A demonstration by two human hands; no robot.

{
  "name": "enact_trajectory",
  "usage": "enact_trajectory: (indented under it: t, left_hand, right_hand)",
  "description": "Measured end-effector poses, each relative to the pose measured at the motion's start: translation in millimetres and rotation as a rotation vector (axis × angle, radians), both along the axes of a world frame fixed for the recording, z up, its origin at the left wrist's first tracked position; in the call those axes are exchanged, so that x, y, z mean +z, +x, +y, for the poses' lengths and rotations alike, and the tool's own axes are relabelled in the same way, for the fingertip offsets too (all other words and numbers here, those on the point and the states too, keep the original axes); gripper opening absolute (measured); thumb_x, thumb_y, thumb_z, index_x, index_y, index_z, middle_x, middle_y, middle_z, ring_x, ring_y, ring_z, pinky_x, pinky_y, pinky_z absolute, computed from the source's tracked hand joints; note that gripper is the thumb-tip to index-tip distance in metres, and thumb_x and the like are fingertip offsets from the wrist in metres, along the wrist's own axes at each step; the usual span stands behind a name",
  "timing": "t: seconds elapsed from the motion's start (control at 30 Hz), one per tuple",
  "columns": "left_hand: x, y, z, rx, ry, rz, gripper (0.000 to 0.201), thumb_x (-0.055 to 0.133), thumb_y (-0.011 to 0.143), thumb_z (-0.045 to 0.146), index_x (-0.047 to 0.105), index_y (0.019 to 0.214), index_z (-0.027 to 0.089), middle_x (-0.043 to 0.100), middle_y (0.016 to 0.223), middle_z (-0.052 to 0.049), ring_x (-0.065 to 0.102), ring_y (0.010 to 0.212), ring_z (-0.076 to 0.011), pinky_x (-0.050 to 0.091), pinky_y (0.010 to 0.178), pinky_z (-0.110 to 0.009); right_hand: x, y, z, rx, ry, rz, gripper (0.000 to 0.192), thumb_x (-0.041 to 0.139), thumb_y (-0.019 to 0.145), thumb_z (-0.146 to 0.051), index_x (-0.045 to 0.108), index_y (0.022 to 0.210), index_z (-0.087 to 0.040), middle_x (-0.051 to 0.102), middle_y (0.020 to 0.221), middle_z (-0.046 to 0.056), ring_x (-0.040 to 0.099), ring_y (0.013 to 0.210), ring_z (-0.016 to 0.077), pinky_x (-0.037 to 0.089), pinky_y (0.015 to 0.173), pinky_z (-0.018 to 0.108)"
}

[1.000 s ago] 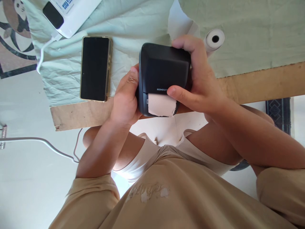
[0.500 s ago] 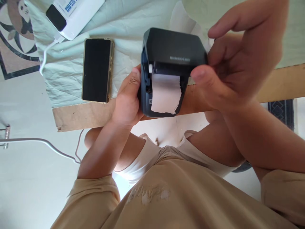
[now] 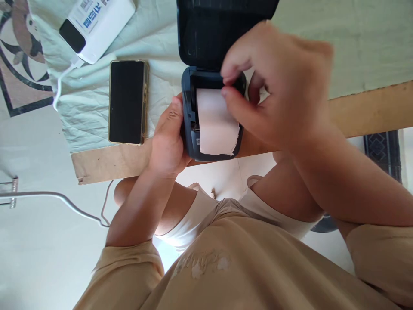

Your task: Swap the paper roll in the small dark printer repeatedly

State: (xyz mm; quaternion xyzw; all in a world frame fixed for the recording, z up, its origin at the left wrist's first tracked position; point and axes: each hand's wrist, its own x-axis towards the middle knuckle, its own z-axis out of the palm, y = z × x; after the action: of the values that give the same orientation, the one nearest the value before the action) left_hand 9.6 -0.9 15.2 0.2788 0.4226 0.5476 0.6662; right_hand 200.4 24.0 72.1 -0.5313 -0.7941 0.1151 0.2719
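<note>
My left hand is wrapped round the left side of a small dark portable receipt printer. Its black lid is swung fully back, baring the compartment. Inside lies a white paper roll, its loose end hanging over the front with a torn edge. Over the compartment's upper right hovers my right hand, fingers curled. Its thumb and index tips almost meet at the roll's upper right edge. Whether they grip the paper does not show.
A phone with a dark screen lies left of the printer on the pale green cloth. Behind it is a white power bank with a white cable plugged in. A wooden table edge runs below.
The printer's lid has gone from partly raised to folded fully back. My right hand has left the lid and moved left over the paper roll. My left hand still holds the printer.
</note>
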Motion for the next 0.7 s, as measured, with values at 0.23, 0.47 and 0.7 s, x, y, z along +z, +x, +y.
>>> enact_trajectory:
  t: [0.23, 0.47, 0.7]
  left_hand:
    - [12.1, 5, -3, -0.017, -0.073, 0.029, 0.037, 0.070, 0.114, 0.058, 0.076, 0.108, 0.022, 0.084, 0.120, -0.009, 0.072, 0.150, -0.0325, 0.067, 0.116, -0.042]
    - [15.5, 5, -9, -0.060, -0.032, -0.013, 0.047, 0.075, 0.107, 0.066, 0.073, 0.092, 0.022, 0.078, 0.109, -0.011, 0.073, 0.147, -0.0383, 0.068, 0.110, -0.042]
    - [5.8, 2, -10, 0.066, 0.015, -0.053, 0.033, 0.073, 0.113, 0.052, 0.075, 0.098, 0.022, 0.082, 0.112, -0.006, 0.073, 0.147, -0.0264, 0.062, 0.122, -0.037]
  right_hand:
    - [12.9, -7, 3, 0.051, -0.240, -0.208, 0.009, 0.072, 0.093, -0.031, 0.070, 0.101, -0.029, 0.082, 0.111, 0.006, 0.074, 0.091, 0.0310, 0.050, 0.076, 0.041]
    - [25.5, 0, 1, 0.093, -0.270, -0.187, 0.037, 0.073, 0.077, -0.026, 0.069, 0.113, -0.033, 0.074, 0.091, 0.000, 0.065, 0.076, 0.0249, 0.049, 0.078, 0.044]
    - [23.8, 33, 2, 0.005, -0.318, 0.477, 0.029, 0.082, 0.095, -0.051, 0.069, 0.115, -0.034, 0.075, 0.108, 0.001, 0.075, 0.094, 0.0227, 0.058, 0.070, 0.036]
